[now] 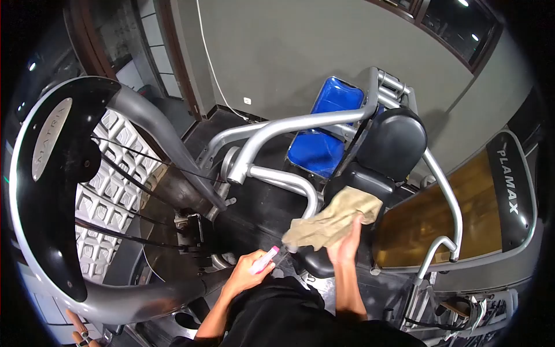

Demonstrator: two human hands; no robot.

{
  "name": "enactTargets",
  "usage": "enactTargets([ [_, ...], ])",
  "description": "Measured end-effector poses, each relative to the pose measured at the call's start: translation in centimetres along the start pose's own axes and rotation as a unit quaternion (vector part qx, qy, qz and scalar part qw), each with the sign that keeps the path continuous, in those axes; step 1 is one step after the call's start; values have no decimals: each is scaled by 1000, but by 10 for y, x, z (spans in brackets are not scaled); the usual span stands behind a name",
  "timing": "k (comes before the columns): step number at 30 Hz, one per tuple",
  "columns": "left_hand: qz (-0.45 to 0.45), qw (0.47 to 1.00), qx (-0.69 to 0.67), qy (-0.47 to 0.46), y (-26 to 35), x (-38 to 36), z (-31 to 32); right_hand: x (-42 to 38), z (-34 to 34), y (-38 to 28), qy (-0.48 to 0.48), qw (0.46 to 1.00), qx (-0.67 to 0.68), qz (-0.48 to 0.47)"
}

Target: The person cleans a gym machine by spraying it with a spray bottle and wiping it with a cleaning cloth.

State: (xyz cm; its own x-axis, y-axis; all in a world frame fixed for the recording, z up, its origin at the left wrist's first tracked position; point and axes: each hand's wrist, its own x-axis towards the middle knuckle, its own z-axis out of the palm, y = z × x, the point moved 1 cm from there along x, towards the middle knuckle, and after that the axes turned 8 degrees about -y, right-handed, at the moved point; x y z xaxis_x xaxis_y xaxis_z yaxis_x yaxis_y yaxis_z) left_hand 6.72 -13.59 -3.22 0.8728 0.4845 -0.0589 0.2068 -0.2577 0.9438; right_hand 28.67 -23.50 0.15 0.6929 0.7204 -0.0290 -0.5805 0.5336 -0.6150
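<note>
- Gym, gray wall (pixel 277 63), dark floor (pixel 248 208), black MATRIX machine (pixel 63 156) on the left, PLAMAX panel (pixel 439 214) on the right.
- Left hand (pixel 245 276): fingers wrapped round pink-and-white item (pixel 265 260), tilted, exact type unclear.
- Right hand (pixel 346 247): pinching tan cloth (pixel 335 220), thumb on top; cloth hangs loosely toward the left hand.
- Cloth in front of black padded seat (pixel 367 179), blue seat (pixel 317 151) behind.

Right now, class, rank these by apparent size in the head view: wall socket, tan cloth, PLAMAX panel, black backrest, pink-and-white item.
1. PLAMAX panel
2. Tan cloth and black backrest, too alike to rank
3. Pink-and-white item
4. Wall socket
</note>
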Motion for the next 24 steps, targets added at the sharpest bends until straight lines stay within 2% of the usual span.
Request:
enactTargets([
  [1,-18,1000,-13,-11,-2,3,2,-3,-10,-8,-24,999,-21,-31],
  [3,-29,999,-9,-31,-13,9,6,-6,-50,-11,4,996,-40,-75],
  [5,-41,998,-5,-51,-18,13,9,-11,-65,-23,67,994,-42,-80],
  [6,-23,998,15,-58,-17,17,9,-16,-72,-32,46,990,-85,-103],
  [10,-16,997,10,-74,-24,30,10,-21,-65,-70,176,963,-84,-187],
  [13,14,997,24,-75,-21,42,10,-23,-78,-77,181,956,-129,-193],
  [15,21,997,15,-76,-23,47,11,-22,-97,-67,169,956,-136,-198],
  [17,24,997,3,-76,-22,49,13,-28,-95,-51,163,946,-212,-183],
  [19,8,997,25,-67,-17,52,10,-33,-98,-29,235,904,-327,-144],
  [21,8,997,26,-73,-17,52,7,-37,-87,-5,274,907,-309,-78],
  [23,34,997,6,-75,-18,52,4,-47,-126,37,190,873,-443,-73],
  [24,35,997,6,-74,-18,50,2,-45,-116,52,139,868,-452,-152],
])
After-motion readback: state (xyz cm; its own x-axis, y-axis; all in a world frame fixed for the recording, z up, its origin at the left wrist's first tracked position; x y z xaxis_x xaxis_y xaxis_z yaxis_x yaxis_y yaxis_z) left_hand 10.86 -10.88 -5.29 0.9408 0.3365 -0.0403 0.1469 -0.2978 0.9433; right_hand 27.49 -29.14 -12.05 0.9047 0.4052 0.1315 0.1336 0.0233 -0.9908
